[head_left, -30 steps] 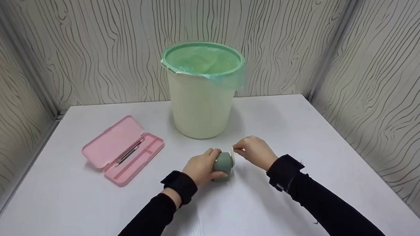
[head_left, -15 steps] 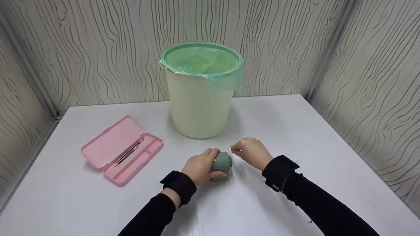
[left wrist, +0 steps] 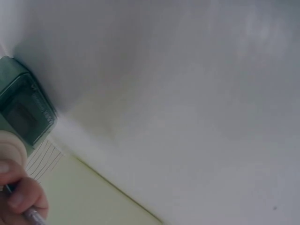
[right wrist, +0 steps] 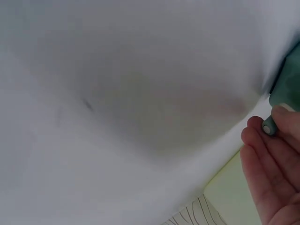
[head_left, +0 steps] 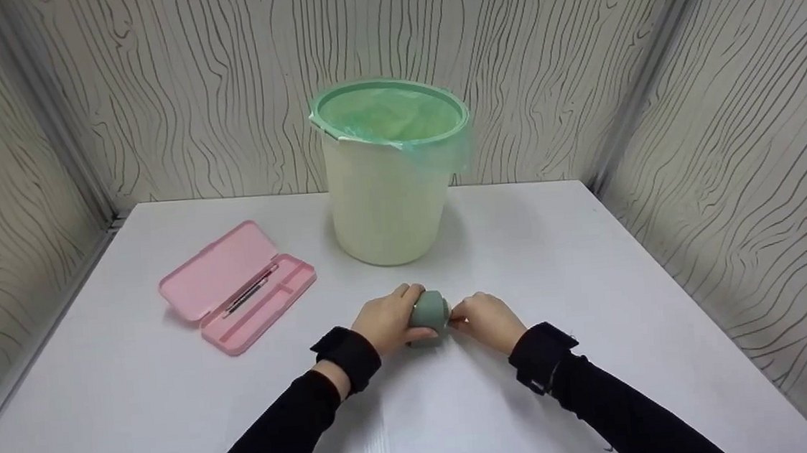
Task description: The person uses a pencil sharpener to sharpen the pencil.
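A green hand-crank pencil sharpener (head_left: 428, 311) stands on the white table. My left hand (head_left: 386, 323) grips it from the left, thumb along its near side. In the left wrist view, curled fingers sit by the cream disc (left wrist: 11, 147) of the sharpener and hold a thin stick with a silvery end, apparently a pencil (left wrist: 33, 216). On the sharpener's right side, my right hand (head_left: 486, 321) pinches the crank; the right wrist view shows its small green knob (right wrist: 269, 126) between thumb and fingers. The pencil's tip is hidden.
Behind the sharpener stands a pale green bin (head_left: 387, 199) with a green bag liner. To the left lies an open pink pencil case (head_left: 216, 270) with two slim pens or pencils (head_left: 247, 296) in it. Wood-patterned panels (head_left: 220, 90) enclose the table's back and sides.
The crank has turned: its cream arm stood upright earlier and now points lower, mostly behind my right hand. My right hand has moved down with it. The left hand and sharpener stay in place.
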Available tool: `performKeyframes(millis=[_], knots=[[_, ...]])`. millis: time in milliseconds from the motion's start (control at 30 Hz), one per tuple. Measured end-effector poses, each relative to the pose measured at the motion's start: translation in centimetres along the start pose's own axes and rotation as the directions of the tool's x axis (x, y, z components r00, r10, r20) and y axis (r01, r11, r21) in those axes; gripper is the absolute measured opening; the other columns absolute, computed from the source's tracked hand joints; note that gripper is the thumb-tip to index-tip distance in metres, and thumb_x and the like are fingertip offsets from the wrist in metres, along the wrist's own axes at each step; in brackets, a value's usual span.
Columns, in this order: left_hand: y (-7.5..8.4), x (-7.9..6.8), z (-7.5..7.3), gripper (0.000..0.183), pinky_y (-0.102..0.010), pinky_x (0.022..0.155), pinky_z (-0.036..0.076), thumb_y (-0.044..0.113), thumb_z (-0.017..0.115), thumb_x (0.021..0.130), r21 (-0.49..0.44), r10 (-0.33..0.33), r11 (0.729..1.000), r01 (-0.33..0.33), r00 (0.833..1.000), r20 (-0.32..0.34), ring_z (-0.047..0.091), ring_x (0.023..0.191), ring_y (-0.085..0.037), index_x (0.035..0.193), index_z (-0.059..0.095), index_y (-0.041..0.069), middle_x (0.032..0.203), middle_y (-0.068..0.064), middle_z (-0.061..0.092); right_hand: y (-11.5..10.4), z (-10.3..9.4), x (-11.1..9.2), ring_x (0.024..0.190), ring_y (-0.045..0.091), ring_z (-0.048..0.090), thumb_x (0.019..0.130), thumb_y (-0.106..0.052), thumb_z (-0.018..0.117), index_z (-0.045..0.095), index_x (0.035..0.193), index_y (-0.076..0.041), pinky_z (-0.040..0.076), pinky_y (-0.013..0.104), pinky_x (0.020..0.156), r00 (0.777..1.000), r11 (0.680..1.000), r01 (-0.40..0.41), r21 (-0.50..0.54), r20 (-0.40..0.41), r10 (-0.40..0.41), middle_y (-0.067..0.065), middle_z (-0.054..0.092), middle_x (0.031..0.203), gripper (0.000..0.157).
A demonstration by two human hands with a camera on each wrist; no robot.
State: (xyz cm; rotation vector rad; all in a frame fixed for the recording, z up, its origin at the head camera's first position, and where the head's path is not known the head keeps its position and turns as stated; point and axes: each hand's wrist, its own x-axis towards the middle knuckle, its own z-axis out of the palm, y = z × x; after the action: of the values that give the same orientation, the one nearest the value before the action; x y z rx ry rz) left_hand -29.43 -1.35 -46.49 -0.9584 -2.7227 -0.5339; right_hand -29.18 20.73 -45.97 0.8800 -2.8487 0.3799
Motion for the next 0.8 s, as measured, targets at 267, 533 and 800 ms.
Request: performKeyframes(millis=[267, 533, 800], knots=[[0.5, 0.0, -0.1, 0.065, -0.037, 0.076, 0.060, 0.052, 0.075, 0.089, 0.031, -0.040, 0.999, 0.039, 0.999, 0.022, 0.071, 0.090, -0.022, 0.134, 0.053, 0.011, 0.116, -0.008, 0.068, -0.3, 0.1, -1.4, 0.085, 0.023, 0.076, 0.087, -0.002, 0.076, 0.082, 0.097, -0.005, 0.060, 0.037, 0.078, 1.000, 1.000, 0.008, 0.011, 0.005, -0.008, 0.007, 0.081, 0.091, 0.012], [0.4, 0.1, -0.2, 0.064, -0.037, 0.073, 0.060, 0.053, 0.074, 0.089, 0.044, -0.031, 0.999, 0.030, 0.999, 0.012, 0.071, 0.088, -0.022, 0.132, 0.053, 0.011, 0.113, -0.008, 0.068, -0.9, -0.6, -2.2, 0.084, 0.021, 0.075, 0.090, -0.006, 0.074, 0.082, 0.096, -0.007, 0.059, 0.036, 0.079, 0.999, 0.999, 0.037, 0.016, -0.001, -0.037, 0.004, 0.081, 0.090, 0.010], [0.3, -0.1, -0.4, 0.064, -0.038, 0.074, 0.060, 0.053, 0.074, 0.089, 0.045, -0.036, 0.998, 0.035, 0.999, 0.024, 0.071, 0.089, -0.023, 0.132, 0.053, 0.011, 0.113, -0.008, 0.068, -1.3, -1.5, -2.8, 0.082, 0.019, 0.074, 0.090, -0.005, 0.075, 0.081, 0.096, -0.005, 0.059, 0.033, 0.076, 0.996, 0.996, 0.089, 0.020, -0.025, -0.089, 0.004, 0.081, 0.088, 0.009]])
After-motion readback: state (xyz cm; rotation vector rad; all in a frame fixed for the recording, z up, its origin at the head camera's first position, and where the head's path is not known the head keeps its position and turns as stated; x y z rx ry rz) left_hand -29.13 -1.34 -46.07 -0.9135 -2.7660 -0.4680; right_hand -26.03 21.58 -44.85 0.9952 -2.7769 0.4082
